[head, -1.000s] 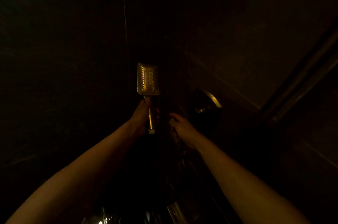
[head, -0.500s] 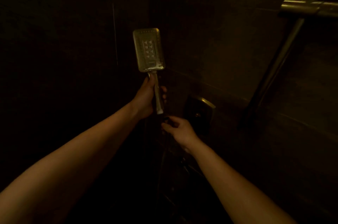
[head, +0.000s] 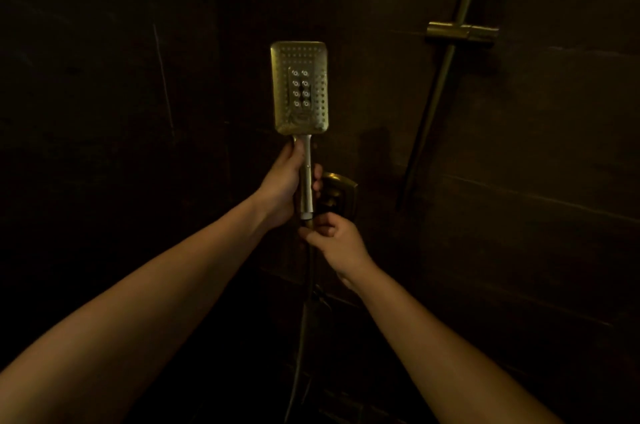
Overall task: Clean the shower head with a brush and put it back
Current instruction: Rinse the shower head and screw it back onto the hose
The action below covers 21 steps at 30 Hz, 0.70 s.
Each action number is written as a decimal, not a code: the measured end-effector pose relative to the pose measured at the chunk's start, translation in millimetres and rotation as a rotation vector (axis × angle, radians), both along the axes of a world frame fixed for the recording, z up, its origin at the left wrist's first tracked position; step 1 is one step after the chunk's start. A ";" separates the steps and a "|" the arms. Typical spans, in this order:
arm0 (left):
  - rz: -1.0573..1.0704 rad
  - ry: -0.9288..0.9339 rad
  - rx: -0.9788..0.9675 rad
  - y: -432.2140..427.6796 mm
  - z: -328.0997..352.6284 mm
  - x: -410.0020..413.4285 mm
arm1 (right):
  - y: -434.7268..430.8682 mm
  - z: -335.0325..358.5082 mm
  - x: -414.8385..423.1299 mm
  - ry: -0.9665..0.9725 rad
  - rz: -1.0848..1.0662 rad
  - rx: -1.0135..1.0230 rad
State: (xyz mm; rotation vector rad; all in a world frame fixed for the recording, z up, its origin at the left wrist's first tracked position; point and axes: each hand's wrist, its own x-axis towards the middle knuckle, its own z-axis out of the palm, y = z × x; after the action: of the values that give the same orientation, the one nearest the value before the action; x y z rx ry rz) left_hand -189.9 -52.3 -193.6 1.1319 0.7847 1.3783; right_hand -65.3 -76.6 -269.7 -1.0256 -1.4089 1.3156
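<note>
Dim shower, dark tiled wall (head: 138, 146). Right hand (head: 334, 240) pinches the hose (head: 304, 319) just below the handle. Left hand (head: 284, 186) grips the handle, holding the shower head (head: 300, 88) upright, well apart from the bracket (head: 462, 32). No brush visible. Probable step: return; next, lift toward the bracket.

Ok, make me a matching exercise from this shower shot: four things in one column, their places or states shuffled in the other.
1 left hand
2 right hand
3 shower head
4 rail

A slants up the wall, upper right
B held upright, nozzles facing the camera
C grips the handle
D pinches the hose just under the handle

Pairs: 1-C, 2-D, 3-B, 4-A
</note>
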 end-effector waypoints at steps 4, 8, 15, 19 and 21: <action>-0.007 0.000 0.045 -5.0 12.1 12.7 | -8.5 12.0 7.3 0.045 -0.037 0.048; -0.036 -0.012 0.075 -5.2 19.8 26.2 | -11.9 24.2 19.7 0.067 -0.053 0.060; -0.119 -0.109 0.076 -9.5 34.0 44.9 | -21.6 42.1 49.2 0.334 0.052 -0.065; -0.141 -0.132 0.057 -14.4 38.8 50.0 | -25.9 46.3 54.8 0.442 0.133 -0.127; -0.129 -0.109 0.060 -16.9 42.1 49.5 | -29.6 50.0 55.2 0.423 0.162 -0.139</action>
State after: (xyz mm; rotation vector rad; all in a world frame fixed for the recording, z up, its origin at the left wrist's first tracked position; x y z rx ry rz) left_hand -140.4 -69.2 -151.5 1.1243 0.5855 1.3508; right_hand -10.1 -106.2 -219.7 -0.6756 -1.1062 1.6560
